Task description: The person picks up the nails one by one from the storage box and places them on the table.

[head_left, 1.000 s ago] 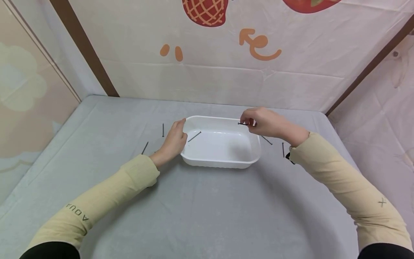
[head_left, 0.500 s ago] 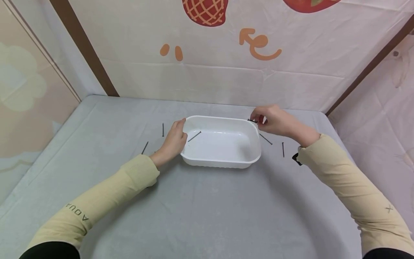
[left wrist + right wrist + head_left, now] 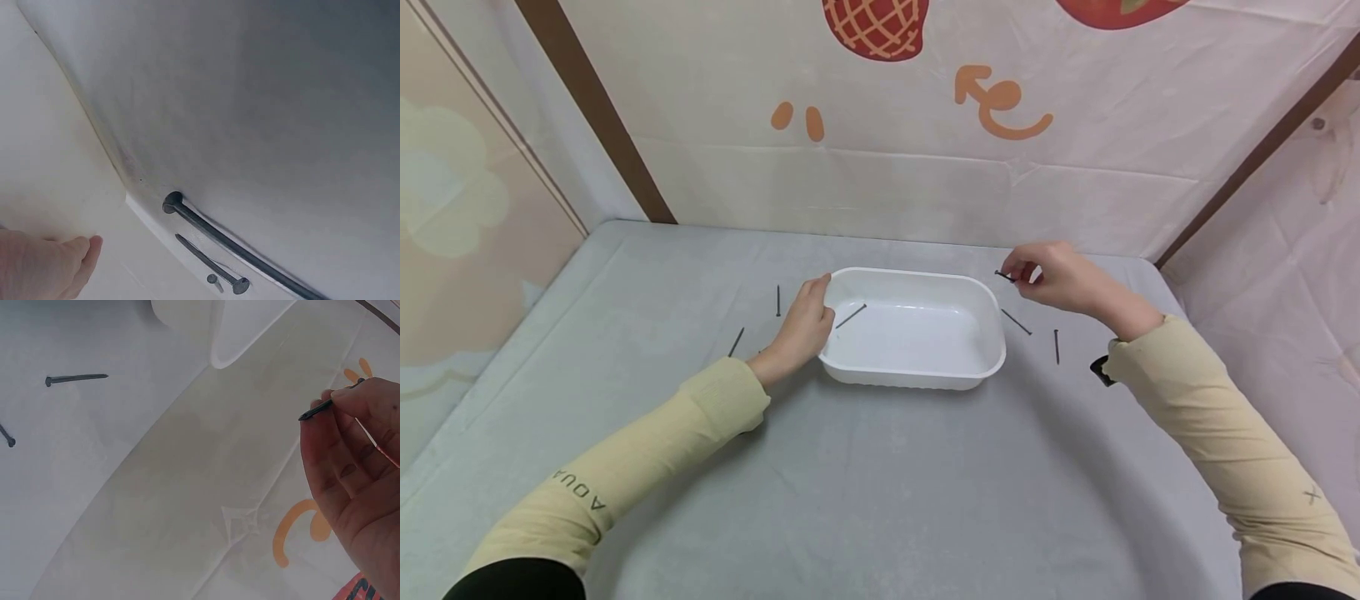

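A white rectangular plastic tray (image 3: pixel 895 379) stands on the table, with one dark nail (image 3: pixel 852 317) lying inside near its left end. My left hand (image 3: pixel 803 321) holds the tray by its left side, thumb near the rim. Beyond the tray's far right corner, my right hand (image 3: pixel 1054 277) pinches another nail (image 3: pixel 317 410) between thumb and fingertips, above the table. In the right wrist view this nail's pointed end sticks out past the fingers. Two loose nails lie right of the tray, one slanted nail (image 3: pixel 1017 322) close to it and one further right (image 3: pixel 1057 347).
Left of the tray lie more nails: one near the back (image 3: pixel 778 301) and one by the left cuff (image 3: pixel 737 342). The left wrist view shows a large-looking nail (image 3: pixel 244 249) and others beside it. A printed cloth wall (image 3: pixel 910 200) rises behind the grey-covered table (image 3: pixel 880 500).
My right hand has moved right and slightly back with its nail, from over the tray's far right corner to outside it. The left hand and tray have stayed put.
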Motion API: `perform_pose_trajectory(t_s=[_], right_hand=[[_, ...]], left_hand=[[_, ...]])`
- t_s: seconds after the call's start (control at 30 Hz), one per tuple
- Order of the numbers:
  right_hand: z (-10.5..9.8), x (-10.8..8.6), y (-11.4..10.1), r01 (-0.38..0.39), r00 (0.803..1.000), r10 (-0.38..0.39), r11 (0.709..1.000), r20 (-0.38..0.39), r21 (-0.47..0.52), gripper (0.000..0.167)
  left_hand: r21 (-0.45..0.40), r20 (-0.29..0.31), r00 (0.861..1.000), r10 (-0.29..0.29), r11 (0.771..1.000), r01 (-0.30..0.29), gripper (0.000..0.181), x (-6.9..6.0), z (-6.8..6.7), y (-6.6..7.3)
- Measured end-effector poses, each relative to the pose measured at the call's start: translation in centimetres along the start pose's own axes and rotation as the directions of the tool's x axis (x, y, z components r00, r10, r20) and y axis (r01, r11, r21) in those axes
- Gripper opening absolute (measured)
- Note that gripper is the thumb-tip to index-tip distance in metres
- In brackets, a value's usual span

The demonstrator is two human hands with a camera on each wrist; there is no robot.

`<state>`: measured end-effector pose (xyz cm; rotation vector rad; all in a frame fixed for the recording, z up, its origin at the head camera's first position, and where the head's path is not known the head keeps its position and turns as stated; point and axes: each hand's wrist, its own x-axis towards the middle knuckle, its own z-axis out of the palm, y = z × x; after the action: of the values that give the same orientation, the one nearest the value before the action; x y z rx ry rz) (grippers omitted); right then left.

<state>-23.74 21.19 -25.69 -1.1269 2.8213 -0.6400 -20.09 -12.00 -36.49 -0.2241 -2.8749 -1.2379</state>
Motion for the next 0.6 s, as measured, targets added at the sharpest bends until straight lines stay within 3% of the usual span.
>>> perform_pose_trajectory(t_s=[0.3, 0.6], right_hand=[[-0.3, -0.8, 1.0, -0.06, 0.998, 0.06, 0.998, -0.02, 0.002, 0.018], [-0.8, -1.6, 1.8, -0.066, 0.997, 0.066, 0.998, -0.039, 0.006, 0.017]], left_hand=[[0.002, -0.003, 1.0, -0.003, 1.0, 0.003, 0.052, -0.1, 0.0, 0.1], [0.003, -0.002, 1.0, -0.006, 1.0, 0.006, 0.052, 0.0, 0.0, 0.1]])
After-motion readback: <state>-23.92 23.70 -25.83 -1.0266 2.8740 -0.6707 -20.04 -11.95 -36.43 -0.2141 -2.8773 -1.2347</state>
